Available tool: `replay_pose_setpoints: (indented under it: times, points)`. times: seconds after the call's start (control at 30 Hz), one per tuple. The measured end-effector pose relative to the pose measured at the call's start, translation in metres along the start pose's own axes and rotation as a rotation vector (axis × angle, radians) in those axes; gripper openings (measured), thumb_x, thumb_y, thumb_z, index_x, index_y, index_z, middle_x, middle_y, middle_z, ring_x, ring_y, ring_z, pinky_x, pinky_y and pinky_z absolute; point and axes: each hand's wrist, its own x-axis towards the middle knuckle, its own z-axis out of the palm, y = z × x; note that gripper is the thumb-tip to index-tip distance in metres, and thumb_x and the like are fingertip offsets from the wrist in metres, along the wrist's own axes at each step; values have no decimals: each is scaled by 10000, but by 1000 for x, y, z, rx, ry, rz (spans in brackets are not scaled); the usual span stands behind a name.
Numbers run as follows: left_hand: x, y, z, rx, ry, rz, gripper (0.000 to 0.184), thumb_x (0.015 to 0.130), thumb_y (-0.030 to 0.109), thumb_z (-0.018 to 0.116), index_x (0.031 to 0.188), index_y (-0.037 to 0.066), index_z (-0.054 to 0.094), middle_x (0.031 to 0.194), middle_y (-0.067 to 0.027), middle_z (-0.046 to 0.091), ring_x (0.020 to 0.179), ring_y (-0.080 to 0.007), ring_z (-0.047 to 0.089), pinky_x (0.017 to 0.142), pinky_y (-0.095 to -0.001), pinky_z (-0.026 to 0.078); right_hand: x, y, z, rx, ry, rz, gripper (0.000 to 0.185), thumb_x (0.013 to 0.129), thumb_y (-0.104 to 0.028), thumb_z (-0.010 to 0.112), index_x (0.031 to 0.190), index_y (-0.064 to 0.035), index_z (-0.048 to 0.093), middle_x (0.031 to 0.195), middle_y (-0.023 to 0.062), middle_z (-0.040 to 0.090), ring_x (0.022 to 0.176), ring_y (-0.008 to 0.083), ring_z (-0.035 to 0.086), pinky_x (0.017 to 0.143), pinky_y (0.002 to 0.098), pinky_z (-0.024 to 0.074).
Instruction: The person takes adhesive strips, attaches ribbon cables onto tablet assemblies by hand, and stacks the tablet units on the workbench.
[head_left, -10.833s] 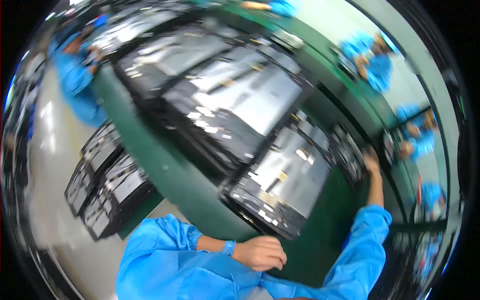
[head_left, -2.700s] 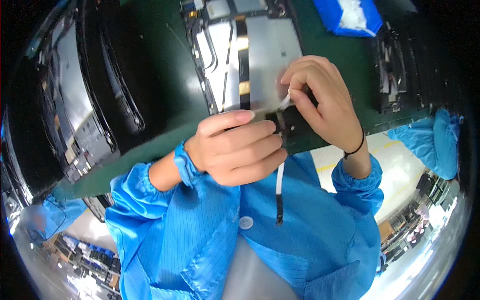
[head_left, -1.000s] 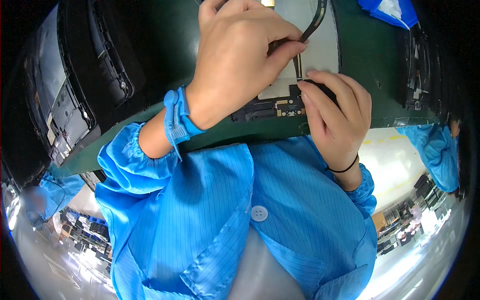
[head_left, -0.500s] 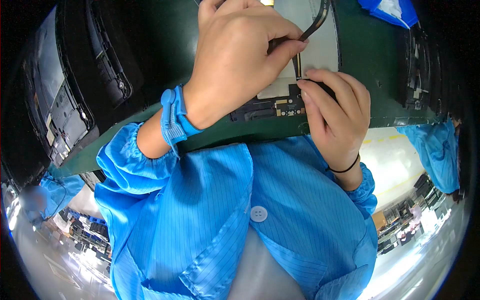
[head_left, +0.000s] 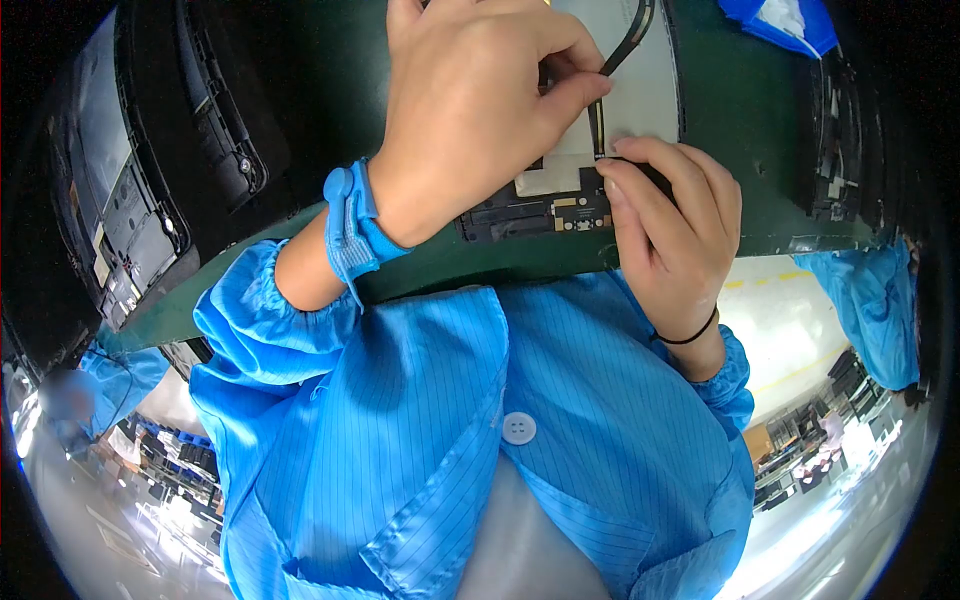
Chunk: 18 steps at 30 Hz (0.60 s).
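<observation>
Though dark, green tabletop (head_left: 738,110) above bright floor (head_left: 772,325).

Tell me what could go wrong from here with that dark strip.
The dark strip bends where the left hand pinches it, so a hard pull might crease it. Its lower end runs down to the fingertips of the right hand; a slip there could shift it. Those bare fingers, close to the small circuit board, might also smudge or knock it.
</observation>
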Motion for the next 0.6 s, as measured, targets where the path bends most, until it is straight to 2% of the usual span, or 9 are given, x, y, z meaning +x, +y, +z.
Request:
replay_pose_setpoints:
  times: [0.6]
  points:
    - [-7,-10,10,36,59,54,71,692,75,730,716,89,665,715,-48,594,804,-230,526,910,-387,319,-4,0,4,4,-11,-4,254,661,-61,717,911,-100,691,1010,10,635,970,219,571,830,351,428]
